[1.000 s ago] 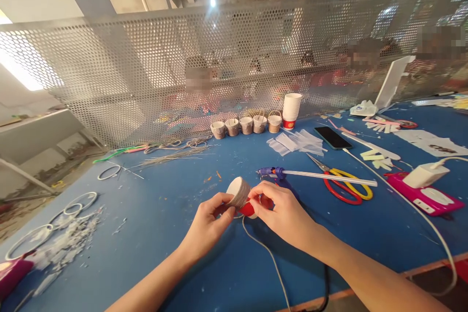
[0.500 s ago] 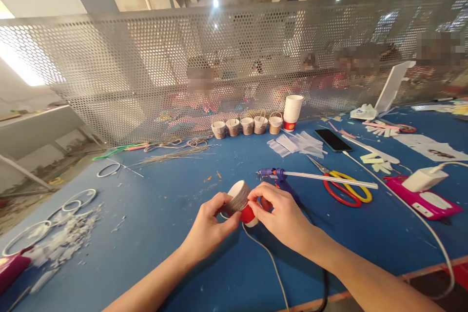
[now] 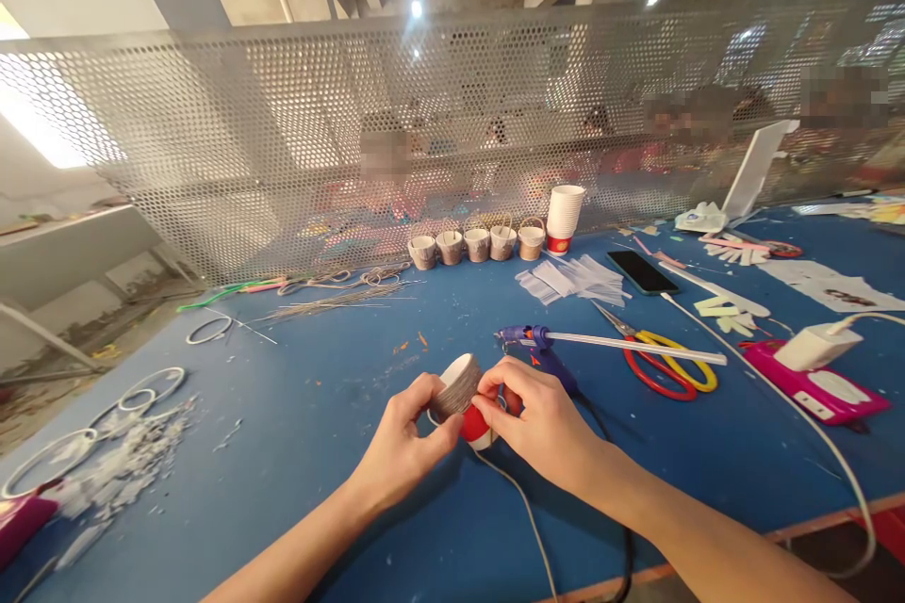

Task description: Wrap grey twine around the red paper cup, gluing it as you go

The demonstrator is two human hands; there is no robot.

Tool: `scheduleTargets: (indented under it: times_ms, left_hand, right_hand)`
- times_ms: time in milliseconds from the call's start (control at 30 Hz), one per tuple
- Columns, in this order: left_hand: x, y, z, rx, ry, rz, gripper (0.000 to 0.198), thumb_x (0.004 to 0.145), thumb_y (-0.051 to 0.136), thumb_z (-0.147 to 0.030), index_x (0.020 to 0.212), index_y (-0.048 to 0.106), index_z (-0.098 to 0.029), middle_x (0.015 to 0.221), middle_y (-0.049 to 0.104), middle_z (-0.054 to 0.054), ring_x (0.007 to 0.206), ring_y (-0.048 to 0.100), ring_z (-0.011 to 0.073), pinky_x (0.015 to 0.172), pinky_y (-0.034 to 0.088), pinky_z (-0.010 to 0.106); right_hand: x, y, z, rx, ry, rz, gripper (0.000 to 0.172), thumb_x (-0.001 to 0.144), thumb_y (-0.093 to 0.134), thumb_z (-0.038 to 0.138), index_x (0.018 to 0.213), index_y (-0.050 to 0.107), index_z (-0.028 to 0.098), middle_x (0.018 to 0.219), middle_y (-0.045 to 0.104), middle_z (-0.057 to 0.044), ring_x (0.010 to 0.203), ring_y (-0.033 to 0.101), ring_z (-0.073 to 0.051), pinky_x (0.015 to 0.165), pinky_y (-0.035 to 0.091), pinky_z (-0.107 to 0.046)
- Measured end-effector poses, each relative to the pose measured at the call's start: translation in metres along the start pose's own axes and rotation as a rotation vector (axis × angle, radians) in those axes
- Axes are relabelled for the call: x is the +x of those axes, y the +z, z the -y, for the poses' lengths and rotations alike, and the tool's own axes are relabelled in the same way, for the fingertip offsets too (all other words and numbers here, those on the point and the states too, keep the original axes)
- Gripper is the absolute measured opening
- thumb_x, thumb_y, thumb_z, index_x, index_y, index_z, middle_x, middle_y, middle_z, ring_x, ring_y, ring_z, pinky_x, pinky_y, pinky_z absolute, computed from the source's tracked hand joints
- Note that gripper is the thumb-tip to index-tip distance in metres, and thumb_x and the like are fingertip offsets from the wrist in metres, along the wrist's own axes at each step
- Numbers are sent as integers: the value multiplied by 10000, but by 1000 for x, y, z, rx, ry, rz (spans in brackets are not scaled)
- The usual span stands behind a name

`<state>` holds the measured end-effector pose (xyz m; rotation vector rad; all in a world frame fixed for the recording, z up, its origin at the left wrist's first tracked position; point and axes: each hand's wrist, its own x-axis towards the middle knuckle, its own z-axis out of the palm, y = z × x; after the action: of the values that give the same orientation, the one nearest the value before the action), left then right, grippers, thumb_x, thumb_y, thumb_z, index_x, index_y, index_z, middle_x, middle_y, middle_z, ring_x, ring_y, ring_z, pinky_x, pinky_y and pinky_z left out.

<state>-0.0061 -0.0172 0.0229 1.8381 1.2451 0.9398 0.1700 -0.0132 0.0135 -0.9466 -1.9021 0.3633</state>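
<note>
A small paper cup (image 3: pixel 477 426) with a red band is tilted between my hands, its white mouth facing up and left. Grey-beige cord (image 3: pixel 458 394) is wound in rows round its upper part. My left hand (image 3: pixel 406 433) is closed round the cup's left side, thumb on the lower wall. At the right side, my right hand (image 3: pixel 530 400) pinches at the cord against the wall; the fingertips partly hide it. The loose cord trails from under the cup to the table's front edge. Just beyond my right hand lies a blue glue gun (image 3: pixel 527 336) holding a clear glue stick.
Red-and-yellow-handled scissors (image 3: pixel 671 363), a phone (image 3: pixel 642 271) and a pink power strip (image 3: pixel 813 382) lie to the right. Several small cord-covered buckets (image 3: pixel 477 245) and stacked paper cups (image 3: pixel 566 217) stand before a perforated metal screen (image 3: pixel 269 141). White rings (image 3: pixel 152 386) and scraps lie left.
The cup and both hands have shifted very slightly; the cup tilts a little more to the left. My grip looks the same, and the table items stay put.
</note>
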Motion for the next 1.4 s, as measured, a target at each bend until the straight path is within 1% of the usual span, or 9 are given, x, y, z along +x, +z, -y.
scheduleTargets:
  times_ms: [433,533,667,800,1100,1167,1233,1267,1400]
  left_hand:
    - [2,-2,-2,36,-36,-37,118,715,498,-233,631,539,-162,602,432,-36,589,409,114,553,352,218]
    - [1,-4,-2,15,-39,-63,133,728,513,-258,644,549,-162,623,465,-27,608,438,124,576,374,223]
    - [1,-7,2,-35,-32,-50,170,763,510,-303,725,589,-158,700,531,1,676,500,153,632,422,244]
    - [2,-7,3,-11,-6,-49,159,760,517,-293,709,584,-158,705,531,2,677,494,150,635,429,243]
    - [5,-7,1,4,27,-91,80,766,556,-224,803,604,-172,765,620,-1,692,574,143,663,484,239]
    - [5,-6,2,-11,15,-93,74,771,552,-229,781,596,-171,741,620,-5,670,573,138,632,481,230]
    - [5,-5,3,-17,7,-117,66,765,554,-227,750,583,-169,698,605,-16,642,559,129,606,468,220]
    - [5,-5,3,-19,3,-132,62,759,556,-223,741,578,-168,683,596,-21,632,550,125,597,460,215]
    - [6,-4,5,-36,4,-164,61,752,555,-222,728,566,-167,660,572,-34,623,525,114,596,442,207]
  right_hand:
    - [3,-7,-4,84,47,14,91,857,531,156,787,564,202,710,613,9,581,547,-112,555,450,-219]
    - [2,-7,-3,18,45,46,20,833,578,191,822,570,205,788,630,-20,713,596,-156,644,495,-260]
    - [2,-6,-4,9,147,141,349,785,669,293,1091,538,187,1059,642,-111,970,611,-249,785,520,-368]
    - [1,-1,-3,198,242,299,370,827,643,323,1148,502,205,1006,674,-71,887,652,-214,735,535,-322]
    - [-3,8,-8,-78,-8,75,396,780,630,139,1142,475,184,1071,643,-111,978,625,-264,820,531,-402]
    - [-4,9,-11,-131,-79,21,310,802,604,131,1091,498,171,1119,622,-139,1025,605,-278,836,526,-423]
    - [-4,8,-12,-188,-127,-18,131,833,571,130,956,546,168,1127,613,-155,1031,597,-287,830,521,-439]
    - [-4,7,-12,-205,-140,-25,57,848,551,127,883,560,171,1107,619,-152,1009,603,-283,817,521,-439]
    - [-2,1,-7,-63,-153,41,115,869,531,133,783,583,190,997,641,-98,905,622,-218,789,518,-373]
